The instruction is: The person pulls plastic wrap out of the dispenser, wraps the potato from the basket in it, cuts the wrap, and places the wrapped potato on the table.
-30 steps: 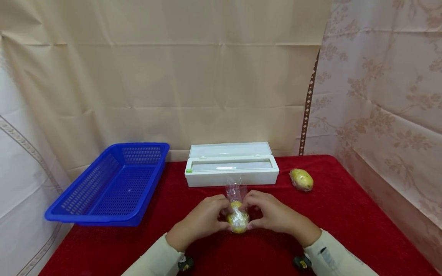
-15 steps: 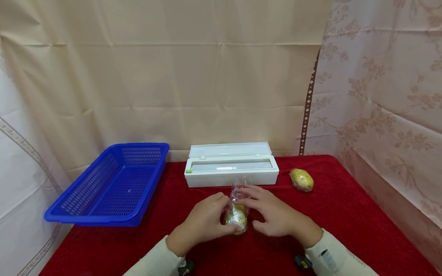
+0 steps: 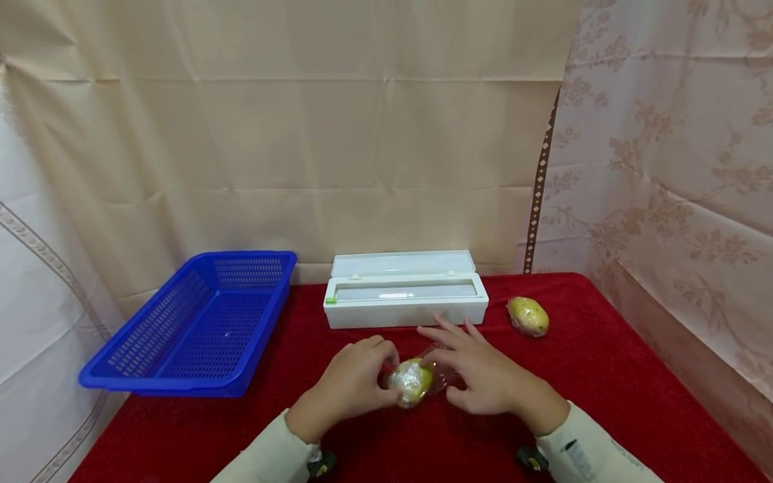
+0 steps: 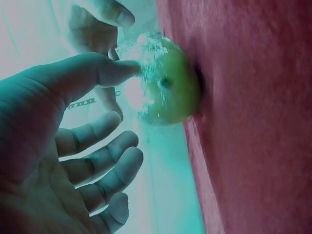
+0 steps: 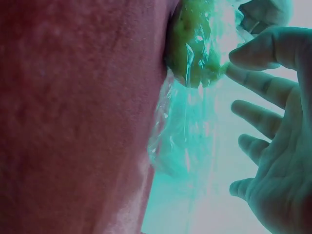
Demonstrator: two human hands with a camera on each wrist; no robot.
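Observation:
A yellow-green fruit wrapped in cling film (image 3: 410,382) lies on the red cloth between both hands; its exact kind is not plain. My left hand (image 3: 353,382) holds it at its left end, thumb on the near side and index finger on the far side. In the left wrist view, the thumb tip rests against the shiny film of the fruit (image 4: 170,87). Fingers spread, my right hand (image 3: 483,376) is at the fruit's right, the index fingertip at its top. A loose tail of film (image 5: 178,141) trails from the fruit, partly hidden under the right hand in the head view.
Behind the hands stands a white cling film dispenser (image 3: 404,314), its lid raised. A second wrapped fruit (image 3: 528,316) lies at the back right. To the left is a blue plastic basket (image 3: 241,382). Curtains hang behind and on both sides of the red-covered table (image 3: 604,376).
The fruit has turned, so its film tail, which pointed away toward the dispenser, now points right. My right hand has let go of its near side and spread its fingers.

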